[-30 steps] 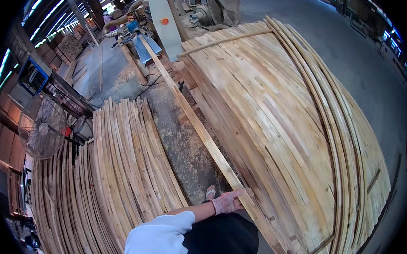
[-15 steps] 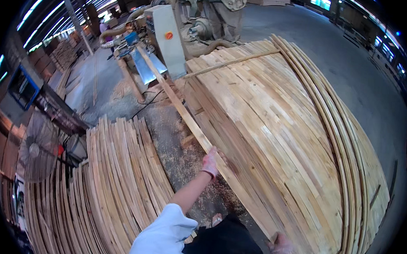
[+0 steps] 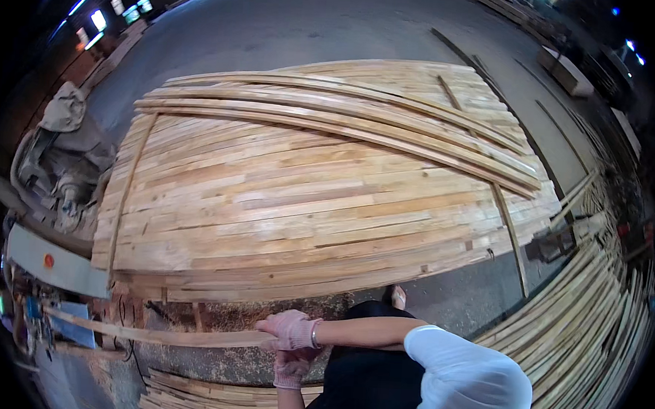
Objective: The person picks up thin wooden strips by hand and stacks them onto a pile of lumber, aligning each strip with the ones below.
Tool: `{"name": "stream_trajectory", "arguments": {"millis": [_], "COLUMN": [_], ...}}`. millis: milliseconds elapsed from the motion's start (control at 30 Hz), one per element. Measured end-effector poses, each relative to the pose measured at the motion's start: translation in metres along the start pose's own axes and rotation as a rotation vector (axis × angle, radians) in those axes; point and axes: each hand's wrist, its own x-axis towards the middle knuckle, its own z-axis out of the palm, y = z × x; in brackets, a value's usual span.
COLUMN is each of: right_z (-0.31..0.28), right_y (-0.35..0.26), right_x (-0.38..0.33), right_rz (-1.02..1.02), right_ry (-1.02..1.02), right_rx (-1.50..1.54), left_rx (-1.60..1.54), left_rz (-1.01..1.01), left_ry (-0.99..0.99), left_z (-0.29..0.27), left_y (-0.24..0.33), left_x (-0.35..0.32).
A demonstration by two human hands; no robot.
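Head view: a long thin wooden strip (image 3: 158, 335) is held level just below the near edge of the large stack of pale boards (image 3: 305, 203), running from the hands out toward the left of that stack. The right hand (image 3: 289, 330), in a pinkish work glove, is closed over the strip's near end, with a bracelet seen at its wrist. The left hand (image 3: 289, 367), gloved the same way, is seen directly under the right one; whether it is clenched on the strip cannot be told. A sawdust-covered floor (image 3: 208, 361) is seen below the strip. Several long curved strips (image 3: 347, 113) are laid across the far part of the stack. Left of the stack a grey machine (image 3: 62, 183) is seen, and to its right a heap of narrow slats (image 3: 588, 314) is spread.
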Motion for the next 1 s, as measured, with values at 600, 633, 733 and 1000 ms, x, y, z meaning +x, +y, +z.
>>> {"name": "stream_trajectory", "arguments": {"millis": [600, 633, 733, 1000], "right_z": [-0.369, -0.375, -0.4, -0.26], "right_y": [0.507, 0.521, 0.545, 0.43], "right_x": [-0.29, -0.297, -0.3, -0.333], "right_rz": [1.171, 1.27, 1.242, 0.922], "right_ry": [0.624, 0.61, 0.551, 0.177], "right_rx": [-0.883, -0.842, -0.727, -0.6], "left_rx": [-0.383, -0.369, -0.26, -0.044], "left_rz": [0.371, 0.301, 0.133, 0.044], "left_ry": [0.843, 0.818, 0.704, 0.519], "left_z": [0.09, 0.092, 0.1, 0.152], "left_y": [-0.05, -0.066, -0.097, -0.094], "left_x": [0.09, 0.092, 0.11, 0.186]}}
